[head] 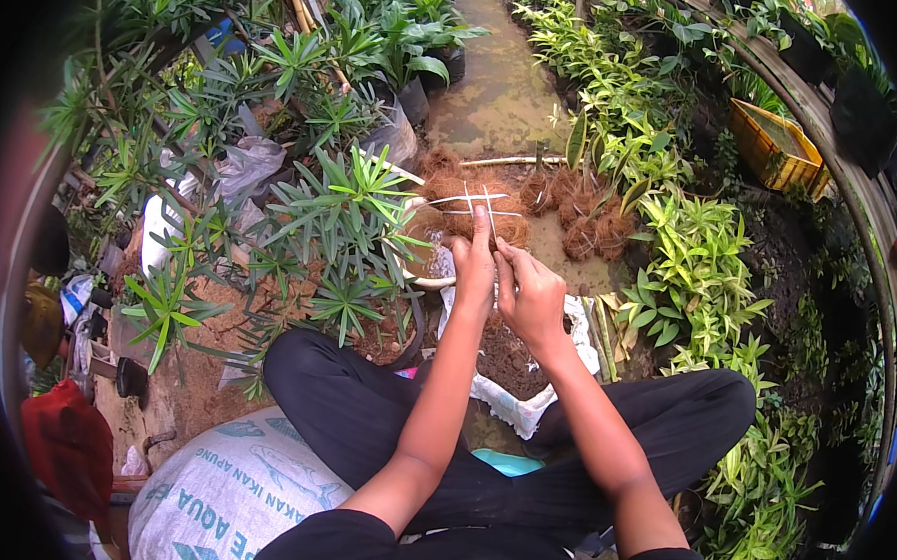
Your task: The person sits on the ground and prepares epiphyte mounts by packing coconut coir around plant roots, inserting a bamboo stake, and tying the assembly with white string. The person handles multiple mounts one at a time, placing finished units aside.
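A bundle of brown coconut fibre, crossed by flat white plastic strings, is in front of me. My left hand holds the near side of the bundle, its thumb upright against the fibre and strings. Close beside it, my right hand pinches a strand at the bundle's near edge between thumb and fingers. Its other fingers are curled. Just below my hands stands an opened white sack with a rolled rim, holding dark soil. The bundle's underside is hidden.
A pale-rimmed basin of water stands left of the bundle. Several smaller fibre balls lie to its right. Leafy plants line the right side; a narrow-leaved plant leans in from the left. A full printed sack lies by my left leg.
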### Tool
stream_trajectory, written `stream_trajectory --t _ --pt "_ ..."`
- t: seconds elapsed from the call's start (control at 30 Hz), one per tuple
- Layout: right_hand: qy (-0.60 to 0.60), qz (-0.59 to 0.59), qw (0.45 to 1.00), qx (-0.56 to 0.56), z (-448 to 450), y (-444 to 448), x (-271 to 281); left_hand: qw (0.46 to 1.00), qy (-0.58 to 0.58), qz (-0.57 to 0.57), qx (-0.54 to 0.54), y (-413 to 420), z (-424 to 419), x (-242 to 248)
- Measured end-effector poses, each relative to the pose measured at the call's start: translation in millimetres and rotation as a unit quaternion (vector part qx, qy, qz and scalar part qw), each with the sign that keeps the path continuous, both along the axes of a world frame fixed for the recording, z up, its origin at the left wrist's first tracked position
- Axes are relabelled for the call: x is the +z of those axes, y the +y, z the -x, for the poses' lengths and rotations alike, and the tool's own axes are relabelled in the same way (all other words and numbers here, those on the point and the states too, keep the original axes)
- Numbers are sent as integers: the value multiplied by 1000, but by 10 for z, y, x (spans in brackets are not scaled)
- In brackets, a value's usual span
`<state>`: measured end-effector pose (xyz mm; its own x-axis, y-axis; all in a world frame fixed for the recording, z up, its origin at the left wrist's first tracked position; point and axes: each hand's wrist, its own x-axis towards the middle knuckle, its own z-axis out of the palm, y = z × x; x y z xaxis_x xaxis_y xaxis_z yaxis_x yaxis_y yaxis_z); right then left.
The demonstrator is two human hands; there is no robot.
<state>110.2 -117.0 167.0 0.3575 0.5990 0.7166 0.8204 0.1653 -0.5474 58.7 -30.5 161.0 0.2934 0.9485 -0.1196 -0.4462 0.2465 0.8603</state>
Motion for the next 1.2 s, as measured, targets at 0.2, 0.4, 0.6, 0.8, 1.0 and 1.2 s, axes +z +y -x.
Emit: stream_trajectory --t 0.2,0.4,0.6,0.8,1.0,1.2 --pt "17 -40 996 77 -11 -15 -157 996 -82 31 -20 113 125 31" --pt "76 -35 985 149 -141 -24 -241 988 -143 19 -60 40 166 229" --pt "225 70 947 219 -407 -56 -257 979 -150 7 -140 98 214 188" --pt "282 188 919 202 -734 -85 -319 974 -97 -29 -204 193 192 26" --pt "83 196 974 76 -1087 -236 -136 952 -65 -54 -296 239 279 -231" --pt "-25 148 989 -2 -1116 -366 228 937 -48 -61 -340 323 292 -425"
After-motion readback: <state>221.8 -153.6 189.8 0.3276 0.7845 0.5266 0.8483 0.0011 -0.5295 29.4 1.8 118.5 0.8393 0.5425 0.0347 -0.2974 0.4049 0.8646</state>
